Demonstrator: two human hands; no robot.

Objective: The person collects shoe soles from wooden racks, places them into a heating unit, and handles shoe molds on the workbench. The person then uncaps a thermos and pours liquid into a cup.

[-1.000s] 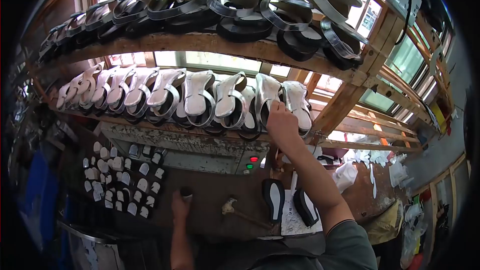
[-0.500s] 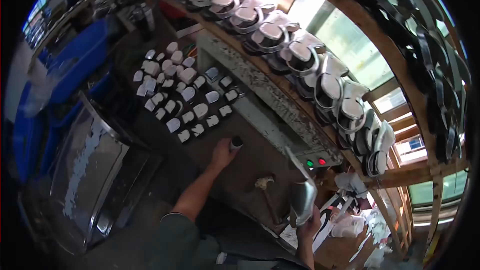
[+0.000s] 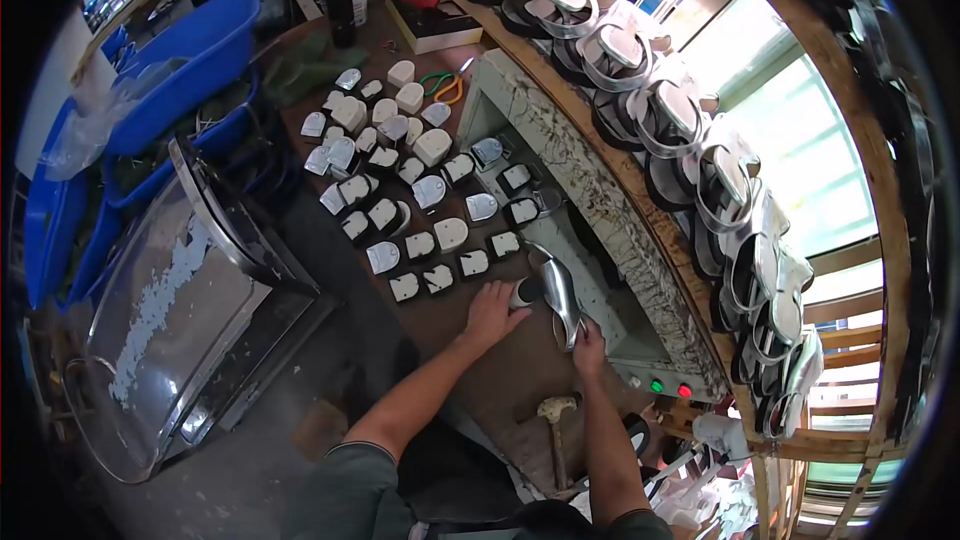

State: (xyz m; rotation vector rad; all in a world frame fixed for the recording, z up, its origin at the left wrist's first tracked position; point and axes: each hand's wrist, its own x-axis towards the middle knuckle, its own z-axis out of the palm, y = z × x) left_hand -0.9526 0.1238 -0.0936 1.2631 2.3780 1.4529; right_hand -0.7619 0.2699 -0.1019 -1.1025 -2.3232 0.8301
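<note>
My left hand (image 3: 490, 314) grips a shoe heel (image 3: 519, 294) from its left side, with the heel's dark face turned toward the right. Just across from it, my right hand (image 3: 590, 348) is closed on the near end of a shiny silver, curved shoe sole (image 3: 560, 298). The sole's far end points up and away, over the front of the green-grey machine. Heel and sole are close together in this view. Several loose heels (image 3: 450, 234), white, silver and black, stand on the brown tabletop (image 3: 470, 376) beyond my left hand.
A hammer (image 3: 556, 436) lies near the table's front edge. The machine (image 3: 610, 325) has green and red buttons. Sandals (image 3: 672, 120) line the shelf above it. Orange-and-green-handled scissors (image 3: 446, 88) lie behind the heels. Left are blue baskets (image 3: 190, 70) and a metal-framed chair (image 3: 165, 340).
My right hand has brought the silver sole up from the lower right to beside the heel. My left hand, still holding the heel, appears farther right, and the view has shifted.
</note>
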